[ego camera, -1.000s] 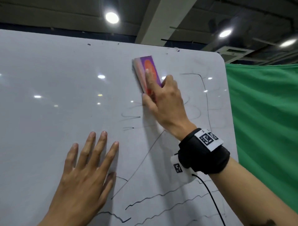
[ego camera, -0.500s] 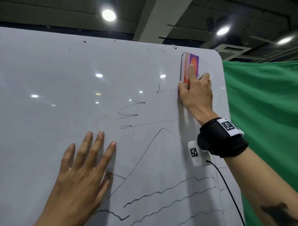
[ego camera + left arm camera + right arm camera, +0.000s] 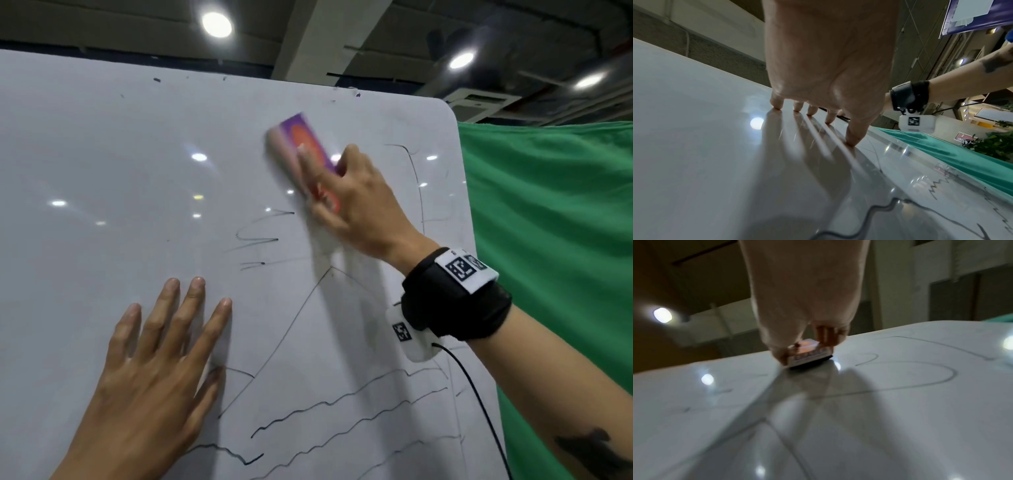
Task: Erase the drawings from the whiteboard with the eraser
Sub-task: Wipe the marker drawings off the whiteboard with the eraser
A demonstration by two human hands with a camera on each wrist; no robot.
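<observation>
The eraser (image 3: 306,155), purple and orange on its back, is being pressed flat against the upper middle of the whiteboard (image 3: 102,144), its outline smeared by blur. In the right wrist view its dark felt face (image 3: 809,364) is being held down on the board surface. It is being gripped by the right hand (image 3: 356,202): the thumb is being kept along its lower left edge, one finger is being laid straight along its back, and the other fingers are being curled round its right side. Just below the eraser, short black squiggles (image 3: 260,236) are being left on the board, and a faint curved line (image 3: 416,178) is being shown to its right, near the rounded corner. Lower down, a thin peaked outline (image 3: 291,329) and wavy lines (image 3: 342,401) are being displayed. The left hand (image 3: 154,370) is being braced on the board well below and left of the eraser, fingers straight and spread, nothing being held; in the left wrist view its fingertips (image 3: 777,105) are being pressed to the glossy surface. A black wrist strap (image 3: 452,301) with a white tagged unit is being worn on the right forearm. A green cloth (image 3: 555,240) is being hung beyond the board's right edge.
</observation>
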